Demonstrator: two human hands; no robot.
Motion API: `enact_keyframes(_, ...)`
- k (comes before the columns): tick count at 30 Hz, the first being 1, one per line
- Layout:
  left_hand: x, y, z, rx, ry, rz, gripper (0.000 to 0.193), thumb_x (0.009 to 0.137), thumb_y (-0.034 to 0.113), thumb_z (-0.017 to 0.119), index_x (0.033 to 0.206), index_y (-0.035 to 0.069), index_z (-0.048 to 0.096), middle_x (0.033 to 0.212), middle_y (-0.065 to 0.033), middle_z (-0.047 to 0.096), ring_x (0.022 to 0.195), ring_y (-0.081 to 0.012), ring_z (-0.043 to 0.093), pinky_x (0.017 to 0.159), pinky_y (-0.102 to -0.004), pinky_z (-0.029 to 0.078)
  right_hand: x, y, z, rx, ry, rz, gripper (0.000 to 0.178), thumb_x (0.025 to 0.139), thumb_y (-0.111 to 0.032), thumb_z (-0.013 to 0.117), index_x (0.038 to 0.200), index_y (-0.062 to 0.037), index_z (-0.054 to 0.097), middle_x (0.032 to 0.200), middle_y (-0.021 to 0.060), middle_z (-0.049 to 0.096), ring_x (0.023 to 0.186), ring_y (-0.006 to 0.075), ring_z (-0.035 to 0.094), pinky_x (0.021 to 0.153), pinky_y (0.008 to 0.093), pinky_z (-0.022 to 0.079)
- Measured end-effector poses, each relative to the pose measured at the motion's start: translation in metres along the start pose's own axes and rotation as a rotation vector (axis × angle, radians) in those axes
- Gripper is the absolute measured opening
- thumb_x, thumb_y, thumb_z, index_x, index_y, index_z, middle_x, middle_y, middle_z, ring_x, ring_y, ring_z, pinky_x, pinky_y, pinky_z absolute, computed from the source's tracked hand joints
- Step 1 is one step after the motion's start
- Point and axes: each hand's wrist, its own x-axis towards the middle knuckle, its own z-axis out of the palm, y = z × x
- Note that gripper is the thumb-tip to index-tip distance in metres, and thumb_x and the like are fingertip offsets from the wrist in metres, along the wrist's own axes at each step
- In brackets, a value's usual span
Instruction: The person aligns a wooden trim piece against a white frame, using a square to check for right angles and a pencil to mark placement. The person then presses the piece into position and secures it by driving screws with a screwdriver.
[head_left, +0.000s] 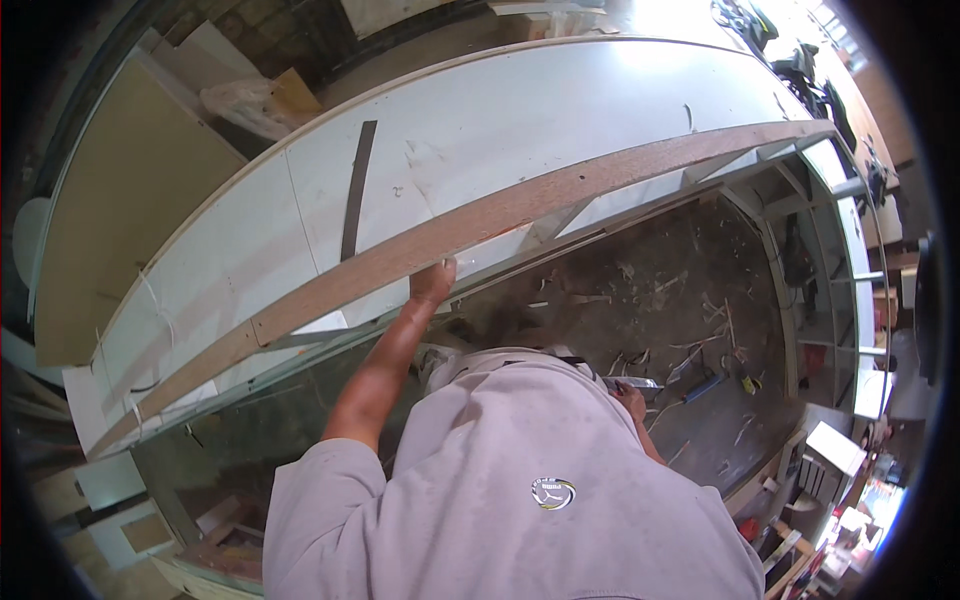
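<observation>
My left hand (pixel 432 284) reaches forward to the near edge of a long brown wooden strip (pixel 500 221), which tops a white-panelled frame. Its fingers look curled and closed just below the strip; what they hold, if anything, is hidden. Low by my right side, my right hand (pixel 630 402) is closed around a silver metal tool (pixel 645 383), partly covered by my shirt and fingers. Beyond the wooden strip lies a wide white panel (pixel 470 130). A narrow dark strip (pixel 357 190) rests on that panel, reaching to the wood.
Scraps and shavings litter the dark floor (pixel 650 270). A blue-handled tool (pixel 703 388) and a yellow object (pixel 750 384) lie there too. An open frame with crosspieces (pixel 845 280) bounds the right; a large tan board (pixel 130 210) leans at the far left.
</observation>
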Motion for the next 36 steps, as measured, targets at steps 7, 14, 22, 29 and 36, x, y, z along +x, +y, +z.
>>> enact_keyframes(7, -0.005, 0.053, 0.013, 0.085, -0.121, -0.018, 0.020, 0.083, 0.020, 0.071, 0.095, 0.005, 0.069, 0.098, -0.0176, 0.062, 0.103, -0.0349, 0.061, 0.089, -0.0447, 0.050, 0.102, 0.066, -0.032, -0.014, 0.047, -0.181, 0.053, 0.079, -0.044, 0.071, 0.124, -0.0163, 0.070, 0.119, 0.0156, 0.069, 0.111, 0.0339, 0.066, 0.097, 0.0413, 0.051)
enact_keyframes(14, 0.000, 0.050, 0.030, 0.201, -0.075, -0.089, 0.016, 0.081, 0.008, 0.068, 0.094, -0.001, 0.063, 0.102, -0.0191, 0.062, 0.102, -0.0357, 0.061, 0.090, -0.0447, 0.050, 0.138, 0.023, -0.092, -0.054, -0.017, -0.143, 0.068, 0.074, -0.055, 0.074, 0.126, -0.0130, 0.068, 0.125, 0.0142, 0.068, 0.117, 0.0309, 0.064, 0.100, 0.0397, 0.049)
enact_keyframes(22, 0.008, 0.048, 0.029, 0.067, -0.023, -0.367, 0.014, 0.084, 0.008, 0.064, 0.095, -0.001, 0.062, 0.095, -0.0233, 0.065, 0.096, -0.0397, 0.063, 0.086, -0.0490, 0.050, 0.161, 0.009, -0.118, -0.068, -0.066, -0.158, 0.075, 0.068, -0.057, 0.078, 0.128, -0.0126, 0.067, 0.126, 0.0139, 0.068, 0.117, 0.0309, 0.064, 0.100, 0.0396, 0.049)
enact_keyframes(29, -0.011, -0.014, -0.030, -0.336, 0.307, -0.522, 0.014, 0.093, 0.015, 0.064, 0.088, 0.002, 0.061, 0.078, -0.0122, 0.065, 0.074, -0.0260, 0.065, 0.070, -0.0381, 0.052, 0.189, 0.035, -0.100, -0.017, -0.142, -0.195, 0.071, 0.070, -0.054, 0.077, 0.125, -0.0105, 0.069, 0.124, 0.0144, 0.069, 0.116, 0.0308, 0.065, 0.100, 0.0384, 0.049)
enact_keyframes(36, -0.095, -0.012, -0.088, -1.282, 0.628, -0.790, 0.015, 0.100, 0.017, 0.061, 0.102, 0.002, 0.060, 0.087, -0.0049, 0.062, 0.076, -0.0149, 0.061, 0.073, -0.0289, 0.051, 0.188, 0.031, -0.087, 0.063, -0.237, -0.253, 0.066, 0.073, -0.047, 0.076, 0.125, -0.0067, 0.068, 0.123, 0.0172, 0.069, 0.116, 0.0297, 0.065, 0.099, 0.0368, 0.050)
